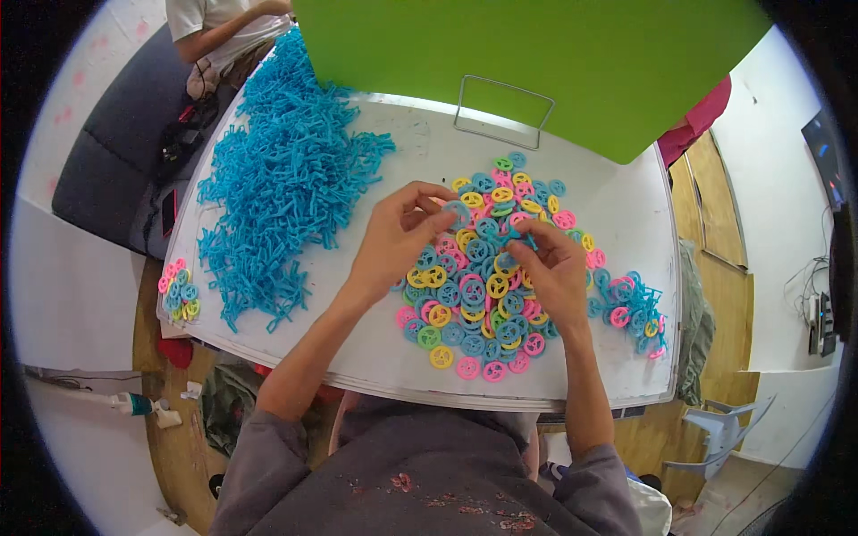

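Note:
Above a heap of small plastic wheels (474,290) in blue, pink, yellow and green, both of my hands are raised close together. Between thumb and fingers, my left hand (399,230) pinches a blue wheel (458,213). My right hand (556,272) is closed on a small blue plastic piece (527,239), mostly covered by the fingers. To the left lies a large pile of thin blue plastic frames (286,170). At the right edge, a smaller pile of blue pieces with wheels on them (633,308) rests on the table.
The white table (353,344) carries everything. A tall green panel (527,62) with a wire handle (505,112) stands at the back. A small cluster of wheels (179,290) sits at the left corner. Another person (228,36) is at the far left, and a red sleeve (695,125) shows behind the panel.

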A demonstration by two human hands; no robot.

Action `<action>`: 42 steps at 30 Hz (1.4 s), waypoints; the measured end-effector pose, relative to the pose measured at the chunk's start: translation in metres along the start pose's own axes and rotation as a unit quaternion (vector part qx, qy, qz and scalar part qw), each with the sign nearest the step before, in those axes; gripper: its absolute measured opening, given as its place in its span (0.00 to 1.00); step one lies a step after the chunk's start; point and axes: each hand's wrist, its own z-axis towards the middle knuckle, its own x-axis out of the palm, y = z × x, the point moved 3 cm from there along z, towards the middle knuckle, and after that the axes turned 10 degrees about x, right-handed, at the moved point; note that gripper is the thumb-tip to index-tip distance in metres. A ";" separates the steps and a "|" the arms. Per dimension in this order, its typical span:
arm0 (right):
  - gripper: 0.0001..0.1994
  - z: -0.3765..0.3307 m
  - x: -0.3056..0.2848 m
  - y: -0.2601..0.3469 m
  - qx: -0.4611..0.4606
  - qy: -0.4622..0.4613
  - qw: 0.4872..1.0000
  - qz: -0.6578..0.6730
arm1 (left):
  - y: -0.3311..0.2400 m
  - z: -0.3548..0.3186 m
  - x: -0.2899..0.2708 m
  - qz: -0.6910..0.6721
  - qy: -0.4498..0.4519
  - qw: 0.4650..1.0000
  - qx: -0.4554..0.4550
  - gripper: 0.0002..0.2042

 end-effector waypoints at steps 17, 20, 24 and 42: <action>0.13 -0.018 0.022 0.018 -0.157 -0.038 0.958 -0.237 | -0.001 -0.019 0.023 -0.125 -0.043 0.988 -0.075 0.04; 0.12 -0.018 0.021 0.013 -0.185 -0.053 0.946 -0.262 | 0.000 -0.017 0.025 -0.132 -0.058 0.987 -0.074 0.05; 0.10 -0.018 0.020 0.012 -0.132 -0.052 0.972 -0.187 | 0.005 -0.015 0.027 -0.143 -0.055 0.986 -0.062 0.04; 0.10 -0.016 0.016 0.014 0.074 -0.013 0.997 -0.002 | 0.001 -0.030 0.045 -0.166 -0.133 0.977 0.017 0.03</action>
